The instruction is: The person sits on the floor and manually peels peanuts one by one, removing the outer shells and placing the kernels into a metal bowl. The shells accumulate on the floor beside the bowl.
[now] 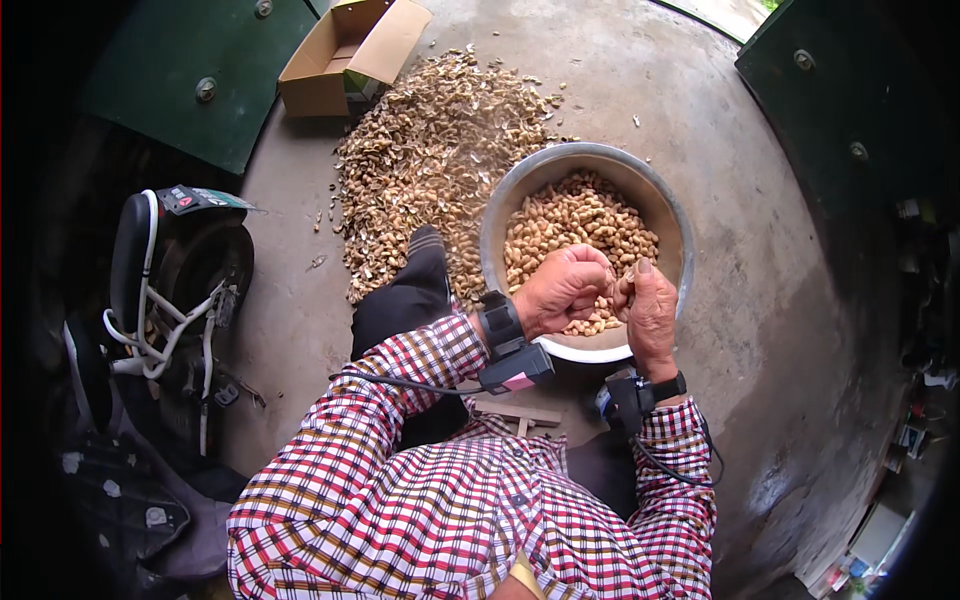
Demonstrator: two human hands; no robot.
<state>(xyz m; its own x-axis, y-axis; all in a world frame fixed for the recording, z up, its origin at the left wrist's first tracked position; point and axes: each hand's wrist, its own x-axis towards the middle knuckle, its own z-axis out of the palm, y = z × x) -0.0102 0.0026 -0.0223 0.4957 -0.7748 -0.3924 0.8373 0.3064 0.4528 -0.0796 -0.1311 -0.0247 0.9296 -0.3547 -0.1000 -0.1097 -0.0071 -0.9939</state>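
Note:
Both my hands are raised over a wide metal basin part-filled with unshelled peanuts. My left hand is closed, its fingers curled in toward the thumb. Close beside it, my right hand is closed too, with thumb and fingers pinched together. The fingertips of the two hands nearly meet above the near part of the peanuts. Whatever lies between the fingers is too small and hidden to make out. Each wrist wears a black strap with a small dark device.
A broad heap of peanut shells covers the floor left of the basin, against my dark shoe. Behind it stands an open cardboard box. A white-framed cycle is at the left. Dark green door panels flank the concrete floor.

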